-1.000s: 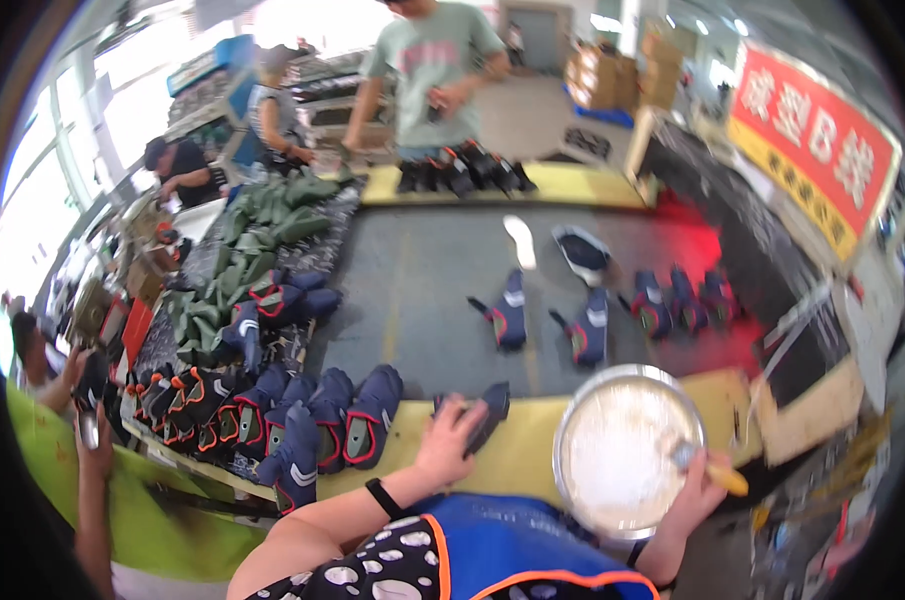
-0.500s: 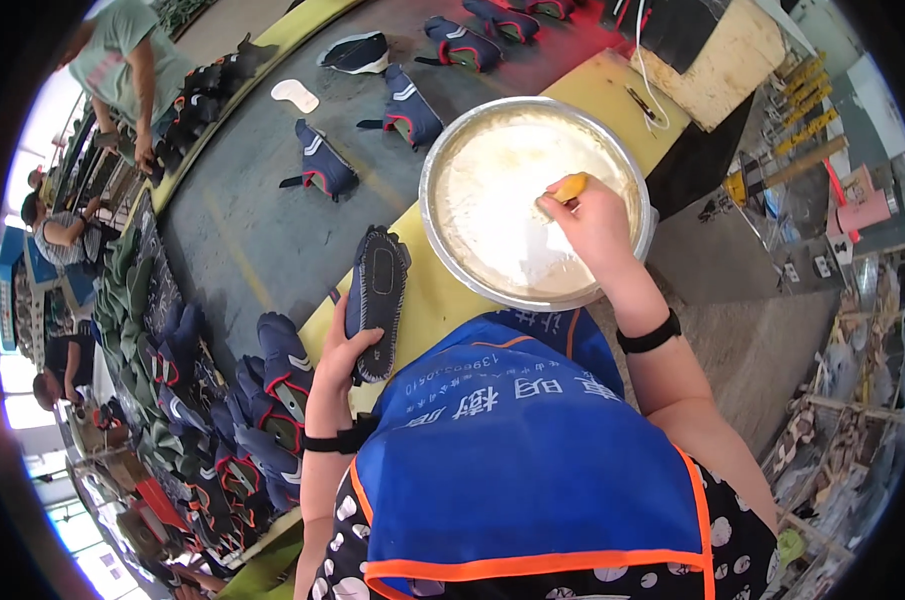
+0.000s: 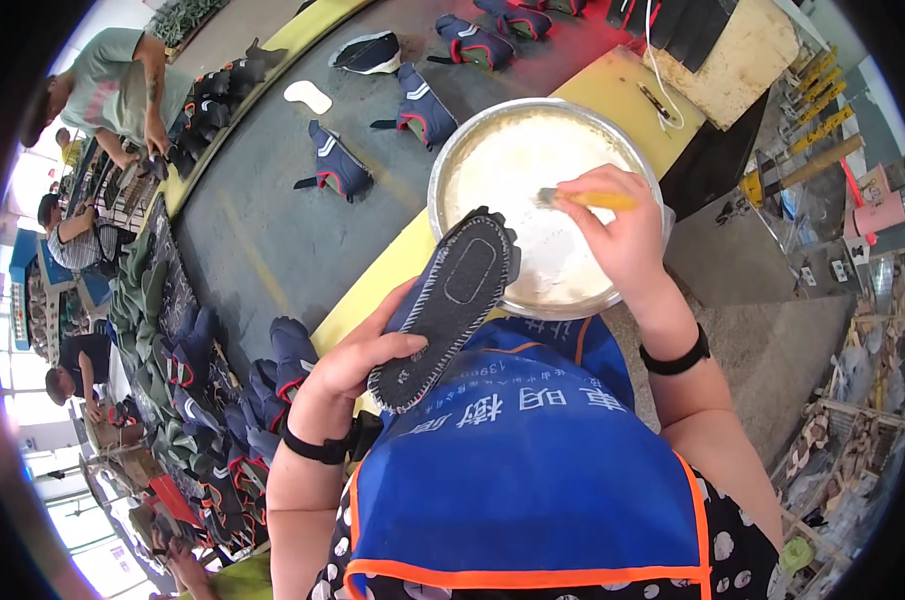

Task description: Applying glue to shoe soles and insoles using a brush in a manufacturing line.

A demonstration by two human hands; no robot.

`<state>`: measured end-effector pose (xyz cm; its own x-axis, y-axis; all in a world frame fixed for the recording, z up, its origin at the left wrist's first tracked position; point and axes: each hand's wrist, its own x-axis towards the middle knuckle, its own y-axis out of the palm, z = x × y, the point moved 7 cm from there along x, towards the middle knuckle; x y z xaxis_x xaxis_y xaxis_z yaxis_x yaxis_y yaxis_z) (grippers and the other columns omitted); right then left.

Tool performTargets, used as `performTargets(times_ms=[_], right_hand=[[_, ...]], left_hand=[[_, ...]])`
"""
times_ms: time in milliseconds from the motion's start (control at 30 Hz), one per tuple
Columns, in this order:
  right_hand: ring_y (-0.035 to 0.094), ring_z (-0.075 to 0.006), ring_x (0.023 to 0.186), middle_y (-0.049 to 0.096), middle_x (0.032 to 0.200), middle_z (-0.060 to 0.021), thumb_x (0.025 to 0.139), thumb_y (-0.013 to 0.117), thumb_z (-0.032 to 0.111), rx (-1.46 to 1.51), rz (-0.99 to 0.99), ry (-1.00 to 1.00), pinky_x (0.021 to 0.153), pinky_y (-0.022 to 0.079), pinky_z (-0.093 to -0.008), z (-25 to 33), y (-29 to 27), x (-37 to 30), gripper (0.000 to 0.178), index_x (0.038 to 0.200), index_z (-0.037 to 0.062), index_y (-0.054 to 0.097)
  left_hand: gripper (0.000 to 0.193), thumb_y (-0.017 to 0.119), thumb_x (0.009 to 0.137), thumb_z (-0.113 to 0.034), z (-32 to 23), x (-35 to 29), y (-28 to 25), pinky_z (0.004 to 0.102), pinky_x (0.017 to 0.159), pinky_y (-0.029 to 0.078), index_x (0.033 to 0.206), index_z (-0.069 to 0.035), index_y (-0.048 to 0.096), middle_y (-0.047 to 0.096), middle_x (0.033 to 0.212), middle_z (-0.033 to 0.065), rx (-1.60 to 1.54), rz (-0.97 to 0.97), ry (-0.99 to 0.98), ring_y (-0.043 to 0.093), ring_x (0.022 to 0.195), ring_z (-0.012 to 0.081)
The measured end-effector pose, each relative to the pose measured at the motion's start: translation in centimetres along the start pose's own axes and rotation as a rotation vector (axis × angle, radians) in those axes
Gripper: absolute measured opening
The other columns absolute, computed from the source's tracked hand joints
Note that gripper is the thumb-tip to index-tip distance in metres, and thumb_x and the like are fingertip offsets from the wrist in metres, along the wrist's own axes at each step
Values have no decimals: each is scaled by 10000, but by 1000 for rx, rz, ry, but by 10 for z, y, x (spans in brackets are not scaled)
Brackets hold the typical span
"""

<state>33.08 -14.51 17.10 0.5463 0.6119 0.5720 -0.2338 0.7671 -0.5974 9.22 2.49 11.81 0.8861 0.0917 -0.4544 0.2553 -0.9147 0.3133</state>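
Closed round the heel end of a dark shoe upper (image 3: pixel 450 310), my left hand (image 3: pixel 367 350) holds it with the stitched sole side turned up. Pale stitching runs along the sole's edge, and its toe end reaches over the near left rim of a metal basin (image 3: pixel 442 180). White, creamy liquid (image 3: pixel 512 150) fills the basin's inside. Above that liquid my right hand (image 3: pixel 617 220) grips a brush (image 3: pixel 607 200) by its yellow handle, bristles pointing left toward the shoe. Bristles and shoe are apart.
Navy shoe uppers with red trim (image 3: pixel 337 165) stand on the grey conveyor belt (image 3: pixel 232 210), near a white insole (image 3: pixel 307 96). More uppers (image 3: pixel 272 370) are heaped at the left. A white cable (image 3: pixel 662 100) lies beyond the basin. A person (image 3: pixel 122 90) works at the far left.
My left hand has brought the shoe upper right and tilted it toward the basin. My right hand has lifted the brush, whose handle and bristles now show.
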Motion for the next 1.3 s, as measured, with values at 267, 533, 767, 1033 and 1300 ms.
performTargets(times_ms=[267,533,767,1033,1300], right_hand=[[668,-143,862,704,891,31,773,827,116,291,215,-327,998,416,-375,75,-4,7,153,902,164,760],[637,-187,792,684,858,10,765,826,163,275,38,-159,802,446,-317,30,0,13,163,907,146,746],[648,-161,728,663,820,-56,843,785,61,452,83,-100,645,502,-284,31,17,6,104,886,48,691],[611,-126,529,613,645,-43,895,722,68,550,-128,49,514,463,-279,31,18,-2,125,831,32,621],[594,-84,548,591,622,-25,912,734,80,399,-161,148,510,445,-257,27,19,6,178,807,40,596]], left_hand=[[808,628,845,-155,-17,15,24,297,1075,418,1562,12,295,528,1432,151,-5,69,-114,530,1287,193],[821,609,827,-159,-5,6,16,298,1105,393,1564,18,292,516,1456,152,-171,81,-159,520,1311,206],[859,628,797,-139,-7,1,21,322,1143,350,1566,24,283,465,1503,159,-193,114,-105,469,1371,234],[933,698,738,-105,-3,6,16,355,1168,304,1576,-31,294,453,1501,154,153,-11,89,442,1393,238],[971,731,708,-112,0,8,3,365,1176,292,1574,-33,299,447,1511,143,224,-82,232,427,1404,244]])
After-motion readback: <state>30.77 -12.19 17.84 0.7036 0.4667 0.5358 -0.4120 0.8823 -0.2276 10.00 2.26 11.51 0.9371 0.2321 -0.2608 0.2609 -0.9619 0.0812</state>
